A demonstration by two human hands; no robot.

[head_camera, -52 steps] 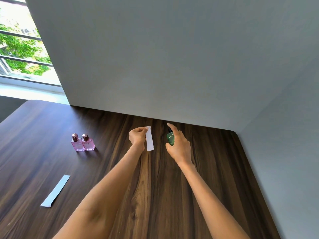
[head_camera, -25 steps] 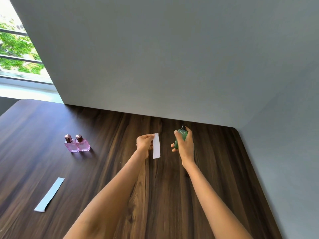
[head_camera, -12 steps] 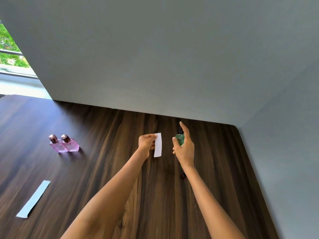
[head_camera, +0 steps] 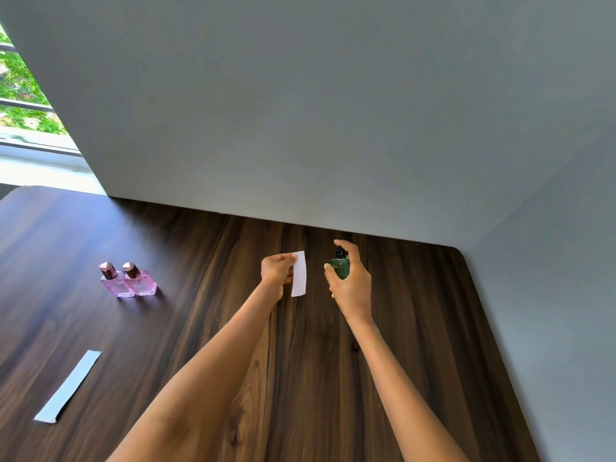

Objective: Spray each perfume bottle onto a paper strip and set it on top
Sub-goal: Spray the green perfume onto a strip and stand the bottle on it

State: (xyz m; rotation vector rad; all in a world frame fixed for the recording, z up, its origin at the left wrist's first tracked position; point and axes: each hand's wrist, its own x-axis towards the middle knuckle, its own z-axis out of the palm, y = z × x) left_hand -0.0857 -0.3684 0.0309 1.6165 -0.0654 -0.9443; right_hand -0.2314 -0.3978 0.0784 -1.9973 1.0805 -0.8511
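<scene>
Nearest the viewer, a loose paper strip [head_camera: 68, 385] lies flat on the dark wooden table [head_camera: 333, 378], well to the left of both hands and touching nothing else. Farther out, the left hand [head_camera: 276, 272] is curled, its thumb and fingertips pinching the upper left edge of a white paper strip [head_camera: 299, 274], which hangs upright in the air just right of those fingers. Just right of the strip, apart from it, the right hand [head_camera: 352, 284] wraps a green perfume bottle [head_camera: 340, 267]; the thumb presses its near left side, the other fingers close round the far side, and the index finger [head_camera: 346, 245] arches over the black spray top. Well left of the left hand's fingers, two pink perfume bottles [head_camera: 129, 280] stand upright on the table, touching side by side. Beyond the fingertips rises a plain grey wall [head_camera: 316, 111].
</scene>
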